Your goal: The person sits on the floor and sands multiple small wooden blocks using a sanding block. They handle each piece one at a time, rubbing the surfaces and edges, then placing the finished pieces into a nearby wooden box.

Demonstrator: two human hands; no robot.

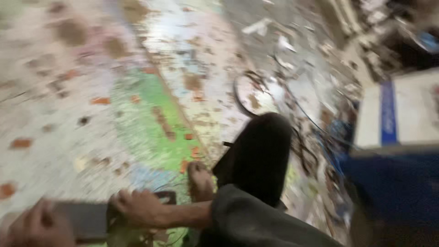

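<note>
though the whole picture is smeared and blurry, a hand (39, 226) shows at the bottom left corner. it lies on the end of a flat dark slab (87, 219) that rests low on the floor (68, 91). which hand it is cannot be told, and the blur hides whether its fingers are spread or pressed together.

two bare feet are close by. one foot (141, 208) rests across the right end of the dark slab, with its toes over the slab's top edge. the other foot (200, 180) stands just beside it on the floor, toes pointing up the picture. a bent knee in black cloth (263, 155) rises behind that foot, and a grey trouser leg (256, 219) lies across the bottom.

the floor is pale and patchy, with a green patch (146, 123) and small orange and brown spots. thin dark wires (292, 110) curl over the floor past the knee, and white scraps (258, 26) lie farther off. on the right side stands a white box with a blue stripe (393, 114), and a dark blue thing (393, 187) sits under it. the feet and the knee lie between the slab and the wires.
</note>
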